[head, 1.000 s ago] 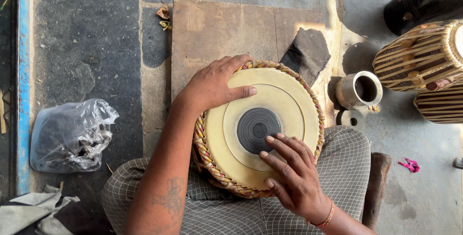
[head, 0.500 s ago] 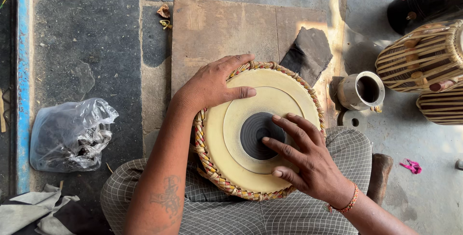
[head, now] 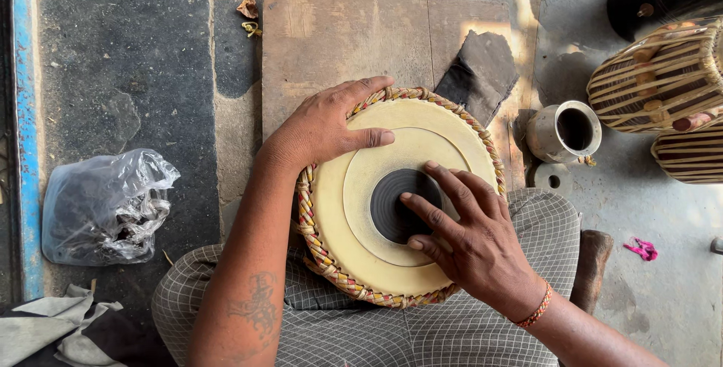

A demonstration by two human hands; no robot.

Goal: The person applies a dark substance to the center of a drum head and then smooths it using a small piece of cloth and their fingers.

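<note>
Both hands' grip rests atop the drum [head: 354,209].

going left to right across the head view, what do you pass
blue strip → clear plastic bag → left hand → drum head → right hand → metal cup → pink scrap, with strapped drums above it

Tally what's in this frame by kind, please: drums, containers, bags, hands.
Drums: 3, namely the drum under both hands, plus two strapped drums at the right edge.
Metal cup: 1
Plastic bag: 1
Hands: 2, left hand and right hand
Total: 7
</note>
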